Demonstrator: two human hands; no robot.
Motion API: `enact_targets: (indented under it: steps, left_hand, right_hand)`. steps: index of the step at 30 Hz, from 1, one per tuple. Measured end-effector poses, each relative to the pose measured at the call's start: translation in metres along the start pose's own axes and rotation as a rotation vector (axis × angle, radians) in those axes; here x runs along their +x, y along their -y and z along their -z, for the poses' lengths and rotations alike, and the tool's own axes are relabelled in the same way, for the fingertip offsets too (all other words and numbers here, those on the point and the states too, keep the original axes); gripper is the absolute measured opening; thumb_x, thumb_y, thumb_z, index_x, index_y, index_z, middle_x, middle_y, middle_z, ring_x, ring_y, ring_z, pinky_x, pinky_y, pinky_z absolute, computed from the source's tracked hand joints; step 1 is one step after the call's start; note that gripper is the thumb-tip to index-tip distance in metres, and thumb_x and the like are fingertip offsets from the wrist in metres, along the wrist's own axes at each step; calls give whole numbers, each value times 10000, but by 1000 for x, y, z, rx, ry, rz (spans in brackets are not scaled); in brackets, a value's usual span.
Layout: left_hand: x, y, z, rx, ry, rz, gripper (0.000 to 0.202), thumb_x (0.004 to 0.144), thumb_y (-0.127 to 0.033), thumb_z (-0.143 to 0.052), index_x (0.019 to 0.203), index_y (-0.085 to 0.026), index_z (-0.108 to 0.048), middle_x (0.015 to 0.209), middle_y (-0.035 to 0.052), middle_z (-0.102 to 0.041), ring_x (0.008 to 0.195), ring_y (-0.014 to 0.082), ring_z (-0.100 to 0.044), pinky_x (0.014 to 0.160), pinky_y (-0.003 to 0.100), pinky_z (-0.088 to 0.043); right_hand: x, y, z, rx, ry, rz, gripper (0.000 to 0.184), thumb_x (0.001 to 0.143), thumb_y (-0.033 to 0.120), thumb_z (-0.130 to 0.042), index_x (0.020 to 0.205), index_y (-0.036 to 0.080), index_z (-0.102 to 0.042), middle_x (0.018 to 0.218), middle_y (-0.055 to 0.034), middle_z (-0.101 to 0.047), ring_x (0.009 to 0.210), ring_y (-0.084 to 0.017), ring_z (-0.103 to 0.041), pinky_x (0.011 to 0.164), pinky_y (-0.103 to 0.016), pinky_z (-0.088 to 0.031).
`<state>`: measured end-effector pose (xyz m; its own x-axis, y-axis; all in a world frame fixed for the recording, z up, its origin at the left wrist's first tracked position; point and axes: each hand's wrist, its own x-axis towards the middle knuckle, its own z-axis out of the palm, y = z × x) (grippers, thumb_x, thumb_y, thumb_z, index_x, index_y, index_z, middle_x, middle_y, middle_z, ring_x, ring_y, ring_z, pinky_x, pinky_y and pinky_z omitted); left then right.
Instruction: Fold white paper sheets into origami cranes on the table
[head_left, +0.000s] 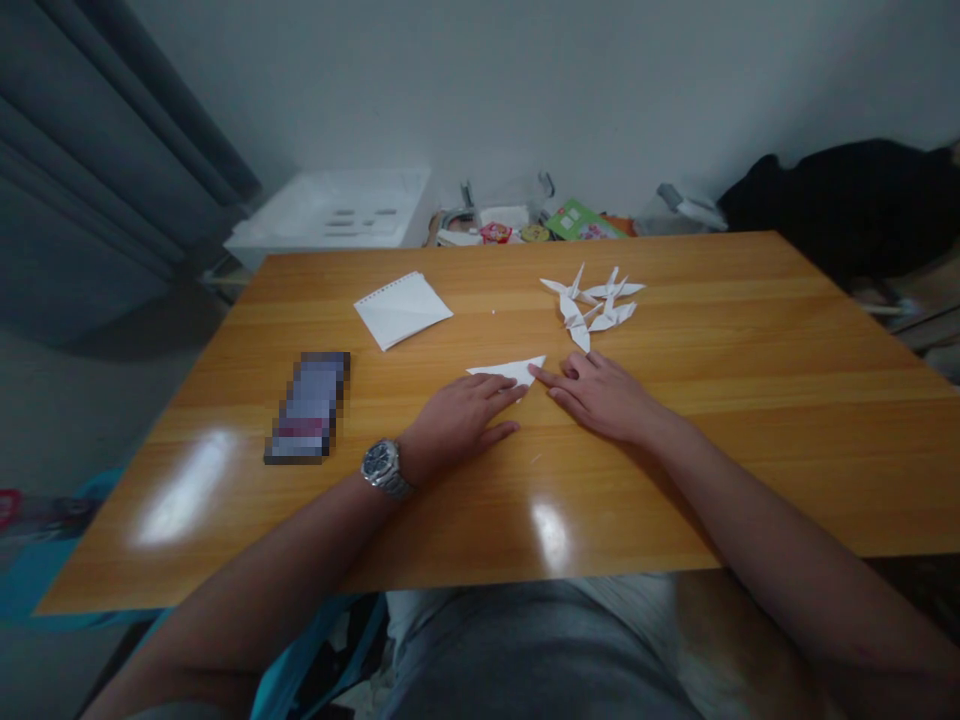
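A small white paper folded into a triangle [504, 370] lies on the wooden table [420, 520]. My left hand [463, 412] rests flat across its lower edge with the fingers stretched out, hiding part of it. From the other side, my right hand [600, 396] presses an extended index finger on the paper's right part. Its thumb is apart from that finger, the other fingers are curled, and nothing is in its grasp. Just beyond my right hand is a cluster of several folded white paper cranes [576, 322], their wings overlapping.
White sheets with a punched edge [403, 310] lie at the back left. A phone [309, 408], blurred out, is left of my left hand. Past the far edge stand a white basin-like piece [352, 205], a green booklet [581, 220] and a black cloth-like heap [847, 215].
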<state>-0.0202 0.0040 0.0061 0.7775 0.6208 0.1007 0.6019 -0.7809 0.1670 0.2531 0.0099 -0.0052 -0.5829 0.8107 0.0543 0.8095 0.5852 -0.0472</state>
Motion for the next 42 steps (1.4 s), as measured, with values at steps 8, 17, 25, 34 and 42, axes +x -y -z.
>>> enact_targets:
  steps: [8,17,25,34,42]
  left_hand:
    - [-1,2,-4,14,16,2,543,1052,-509,-414,1485,-194,-505,1583,102,-447,1454,261,-426,1229,425,-323]
    - [-2,4,-6,-33,34,9,555,1056,-518,-394,1496,-194,-491,1608,103,-413,1481,249,-398,1232,403,-328]
    - [-2,4,-4,-42,46,22,552,1051,-518,-413,1496,-201,-495,1617,98,-401,1488,251,-387,1241,410,-314]
    - [-4,4,-6,-65,10,18,524,1056,-494,-407,1496,-221,-489,1614,86,-404,1484,237,-390,1244,412,-312]
    - [-4,4,-5,-56,33,16,539,1058,-506,-398,1503,-212,-478,1608,99,-409,1474,247,-405,1226,412,-340]
  right_hand:
    - [1,0,2,2,-3,2,517,1081,451,-275,1563,338,-425,1030,-105,-583,949,-261,-515,885,-386,-401]
    - [2,-4,-1,31,-4,-57,522,1081,436,-272,1560,309,-438,1060,-117,-585,945,-263,-519,867,-378,-401]
    - [5,-17,-7,23,-68,-138,536,1075,431,-266,1534,269,-489,1085,-138,-602,956,-288,-541,892,-420,-432]
    - [4,-17,-3,168,-168,-110,559,1072,437,-252,1521,220,-505,1118,-147,-614,1036,-302,-581,952,-473,-487]
    - [4,-3,-2,199,-104,161,546,1079,432,-316,1534,168,-464,1557,-163,-473,1442,-295,-418,1184,-528,-355]
